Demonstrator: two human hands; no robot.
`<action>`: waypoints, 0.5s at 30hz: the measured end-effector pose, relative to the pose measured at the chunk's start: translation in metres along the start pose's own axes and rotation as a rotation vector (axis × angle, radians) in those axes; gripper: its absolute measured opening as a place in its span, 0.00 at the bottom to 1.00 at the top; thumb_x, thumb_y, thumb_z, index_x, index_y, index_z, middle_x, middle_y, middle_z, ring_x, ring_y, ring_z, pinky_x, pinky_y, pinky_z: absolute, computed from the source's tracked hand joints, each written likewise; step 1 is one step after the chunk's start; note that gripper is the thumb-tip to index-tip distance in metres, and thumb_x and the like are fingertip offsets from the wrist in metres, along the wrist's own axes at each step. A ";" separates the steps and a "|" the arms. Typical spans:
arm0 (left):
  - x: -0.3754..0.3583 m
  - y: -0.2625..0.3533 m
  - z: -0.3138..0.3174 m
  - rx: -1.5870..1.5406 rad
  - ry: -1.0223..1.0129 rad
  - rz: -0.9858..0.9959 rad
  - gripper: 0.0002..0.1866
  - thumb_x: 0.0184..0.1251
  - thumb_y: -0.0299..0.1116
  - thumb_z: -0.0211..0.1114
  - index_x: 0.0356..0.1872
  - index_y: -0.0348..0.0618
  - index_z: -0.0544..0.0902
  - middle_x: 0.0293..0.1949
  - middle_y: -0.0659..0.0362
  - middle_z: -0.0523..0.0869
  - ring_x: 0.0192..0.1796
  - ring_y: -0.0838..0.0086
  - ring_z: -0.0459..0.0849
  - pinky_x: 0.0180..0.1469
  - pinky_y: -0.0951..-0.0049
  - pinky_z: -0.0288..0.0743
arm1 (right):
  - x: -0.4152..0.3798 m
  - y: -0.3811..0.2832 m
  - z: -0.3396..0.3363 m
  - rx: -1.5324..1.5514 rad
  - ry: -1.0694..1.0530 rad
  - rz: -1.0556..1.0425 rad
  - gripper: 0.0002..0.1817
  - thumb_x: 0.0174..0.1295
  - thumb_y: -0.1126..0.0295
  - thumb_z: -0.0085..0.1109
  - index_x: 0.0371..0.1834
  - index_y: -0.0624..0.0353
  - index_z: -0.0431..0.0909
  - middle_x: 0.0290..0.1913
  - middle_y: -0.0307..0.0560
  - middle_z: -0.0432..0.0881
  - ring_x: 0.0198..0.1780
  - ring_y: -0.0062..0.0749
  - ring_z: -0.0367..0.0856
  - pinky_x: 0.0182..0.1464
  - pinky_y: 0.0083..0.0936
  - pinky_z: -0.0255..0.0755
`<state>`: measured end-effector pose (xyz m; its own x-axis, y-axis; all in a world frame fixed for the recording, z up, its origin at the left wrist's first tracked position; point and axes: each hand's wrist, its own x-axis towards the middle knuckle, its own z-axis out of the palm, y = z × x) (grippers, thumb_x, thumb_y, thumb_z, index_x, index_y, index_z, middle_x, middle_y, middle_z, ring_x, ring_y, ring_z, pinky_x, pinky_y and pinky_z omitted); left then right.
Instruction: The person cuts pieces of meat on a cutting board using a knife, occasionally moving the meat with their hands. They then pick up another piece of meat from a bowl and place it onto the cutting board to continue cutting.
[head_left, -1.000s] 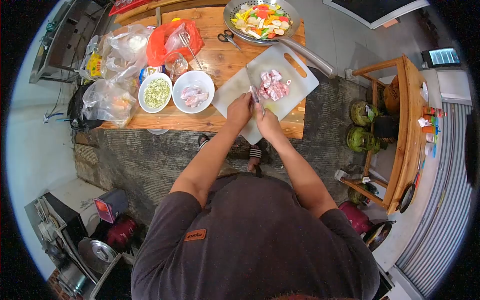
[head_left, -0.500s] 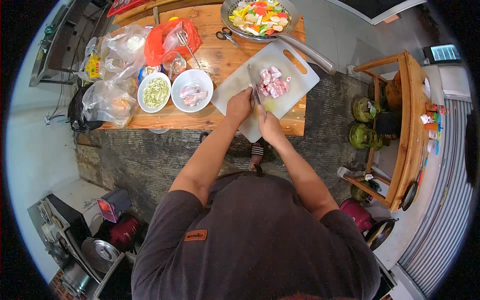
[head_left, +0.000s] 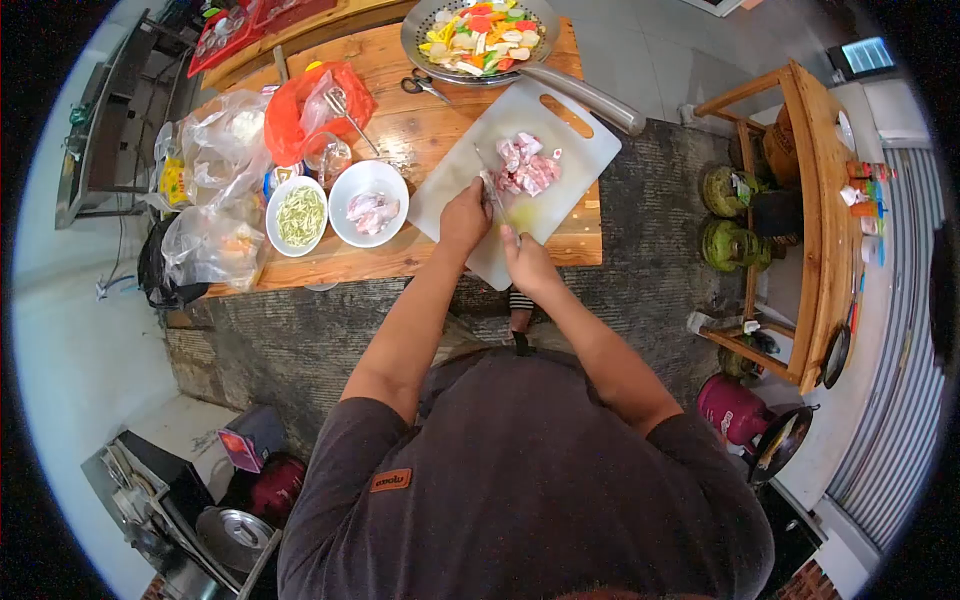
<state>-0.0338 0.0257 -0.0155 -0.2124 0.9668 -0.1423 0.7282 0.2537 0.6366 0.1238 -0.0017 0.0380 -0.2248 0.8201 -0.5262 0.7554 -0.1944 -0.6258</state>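
My right hand (head_left: 532,267) grips the handle of a kitchen knife (head_left: 497,196), its blade pointing away from me over the white cutting board (head_left: 455,190). Just left of the blade, the fingers of my left hand (head_left: 466,215) are closed on a small piece of raw meat (head_left: 487,184), mostly hidden by them. Cut pieces of pink raw meat (head_left: 527,166) lie heaped to the right of the blade. A yellowish wet smear marks the board near my right fingers. More raw meat (head_left: 371,212) sits in a white bowl (head_left: 345,231) left of the board.
Left of the meat bowl stands a bowl of shredded pale-green vegetable (head_left: 300,217). Plastic bags (head_left: 213,245), a red bag (head_left: 290,115), a whisk (head_left: 352,118) and scissors (head_left: 426,86) lie on the wooden table (head_left: 410,130). A long-handled perforated pan (head_left: 412,45) of cut vegetables stands behind the board.
The view has turned slightly, shifting the table left. My left fingers now show a bit of meat beside the blade, and the knife is tilted more toward the left. The heap stays on the board.
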 end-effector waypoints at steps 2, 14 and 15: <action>-0.003 0.001 0.000 0.032 0.031 0.047 0.13 0.69 0.35 0.62 0.49 0.44 0.73 0.38 0.43 0.88 0.44 0.44 0.86 0.45 0.47 0.79 | -0.003 0.018 0.000 0.014 -0.016 0.000 0.45 0.77 0.35 0.33 0.52 0.77 0.78 0.47 0.82 0.81 0.56 0.74 0.79 0.62 0.53 0.71; -0.020 0.015 -0.007 0.053 0.082 -0.003 0.18 0.64 0.33 0.63 0.54 0.44 0.75 0.49 0.48 0.82 0.45 0.47 0.86 0.47 0.50 0.82 | -0.020 0.028 -0.043 0.259 -0.095 0.019 0.40 0.79 0.38 0.34 0.54 0.69 0.79 0.51 0.71 0.84 0.58 0.66 0.80 0.62 0.48 0.71; -0.024 0.021 -0.009 0.056 0.085 -0.006 0.18 0.64 0.33 0.63 0.54 0.44 0.75 0.49 0.48 0.82 0.45 0.47 0.86 0.47 0.50 0.82 | -0.029 0.032 -0.049 0.313 -0.073 0.033 0.39 0.79 0.38 0.34 0.55 0.69 0.79 0.52 0.71 0.84 0.59 0.66 0.80 0.64 0.49 0.70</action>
<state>-0.0192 0.0075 0.0078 -0.2696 0.9596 -0.0800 0.7614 0.2633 0.5924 0.1842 -0.0051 0.0614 -0.2560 0.7720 -0.5818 0.5396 -0.3852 -0.7486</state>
